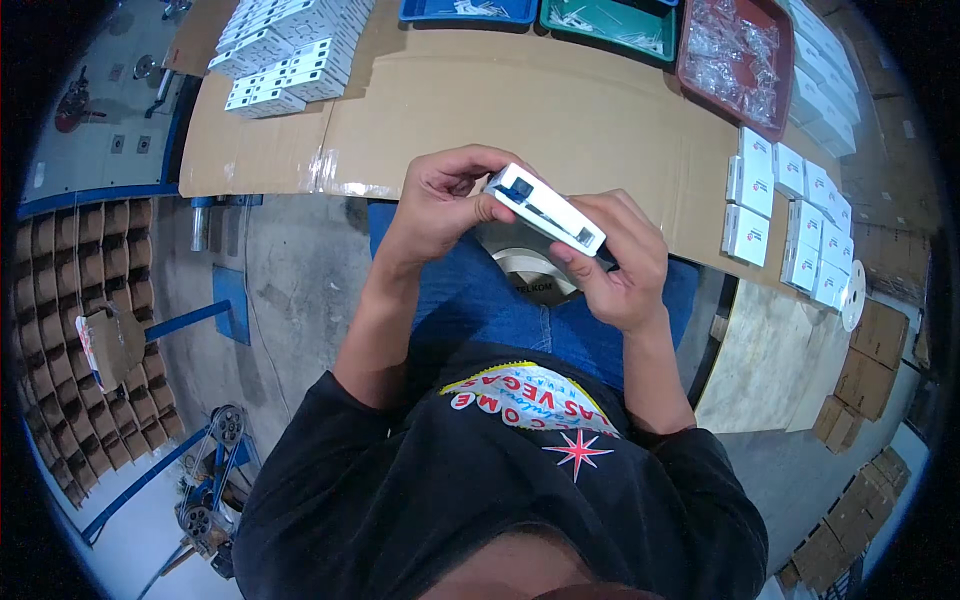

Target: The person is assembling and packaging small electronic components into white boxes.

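Note:
Over my lap, just off the table's near edge, I hold a small white box point(555, 212) tilted between both hands. Its narrow side faces up and shows dark openings or parts at either end; I cannot make out the details. My left hand point(445, 200) pinches the box's upper left end, thumb on the near side and fingers behind. At the lower right end, my right hand point(622, 258) grips it with the thumb below and the fingers along the far side.
The cardboard-covered table point(480, 120) bears stacked white boxes point(290, 60) at far left and more white boxes point(755, 190) at right. Along its back are a blue tray point(468, 20), a green tray point(610, 50) and a red tray point(690, 88) with clear plastic pieces. A cardboard divider rack point(80, 250) stands left.

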The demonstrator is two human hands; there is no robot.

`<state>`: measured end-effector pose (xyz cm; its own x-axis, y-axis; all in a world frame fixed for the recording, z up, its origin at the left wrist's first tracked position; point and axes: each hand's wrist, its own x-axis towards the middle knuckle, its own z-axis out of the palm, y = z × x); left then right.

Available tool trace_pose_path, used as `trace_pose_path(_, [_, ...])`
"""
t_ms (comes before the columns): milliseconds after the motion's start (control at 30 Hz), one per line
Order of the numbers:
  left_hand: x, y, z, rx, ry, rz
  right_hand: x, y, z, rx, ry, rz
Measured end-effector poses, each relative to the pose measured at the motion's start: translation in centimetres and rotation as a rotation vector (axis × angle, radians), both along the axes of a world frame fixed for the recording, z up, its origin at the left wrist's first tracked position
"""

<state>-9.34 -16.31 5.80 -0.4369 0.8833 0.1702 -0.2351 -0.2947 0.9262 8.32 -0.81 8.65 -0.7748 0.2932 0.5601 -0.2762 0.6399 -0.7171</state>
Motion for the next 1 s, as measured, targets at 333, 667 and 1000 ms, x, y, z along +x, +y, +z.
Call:
trace_pose_path(333, [0.9,0.3,0.6,0.017,-0.015,0.027,0.0,0.2,0.0,0.004,0.019,-0.014])
trace_pose_path(667, [1.2,0.5,0.8,0.020,-0.024,0.032,0.1,0.4,-0.1,0.009,0.045,-0.008])
trace_pose_path(1000, [1.4,0.8,1.4,0.008,0.003,0.027,0.3,0.7,0.0,0.012,0.044,-0.001])
